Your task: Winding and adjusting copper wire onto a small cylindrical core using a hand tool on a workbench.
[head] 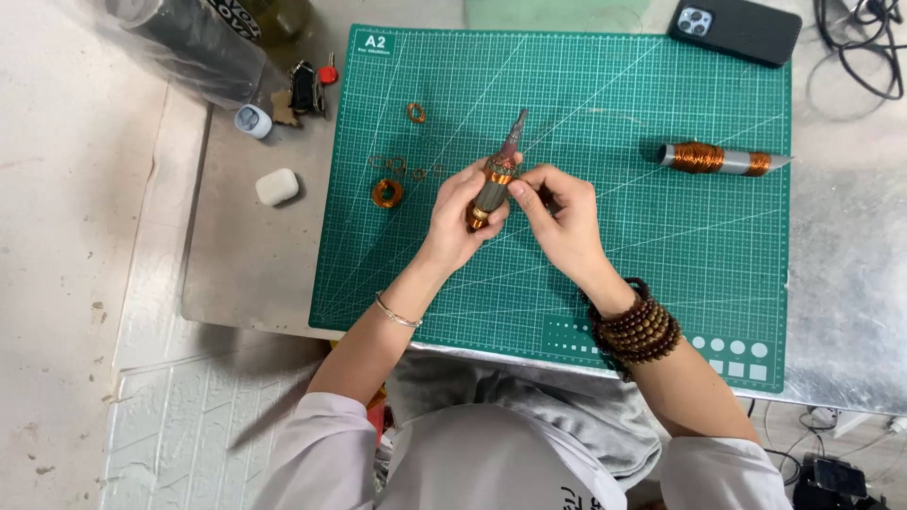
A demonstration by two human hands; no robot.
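A: Right, from my screen I have the left hand [460,210] wrapped shut around the lower body of the wound rotor [493,184], held just above the middle of the green cutting mat [661,246].

B: And the other hand?

A: The right hand [557,212] comes in from three o'clock, its fingers [522,186] pinched closed at the copper band near the top of the winding. Whether they grip a loose wire end there I cannot tell; it is too fine to see.

B: Which way does it point?

A: Its long axis runs from about seven o'clock to one o'clock. The tapered shaft tip aims at one o'clock, away from me; the brass end sits low in the left palm.

B: How would you handle it well?

A: I judge the left grip should stay firm so the axis does not wander, while the right works lightly at the copper, since thin wire probably kinks easily. A second rotor [723,158] lies at three o'clock on the mat, small coils [387,193] at nine o'clock, both well apart.
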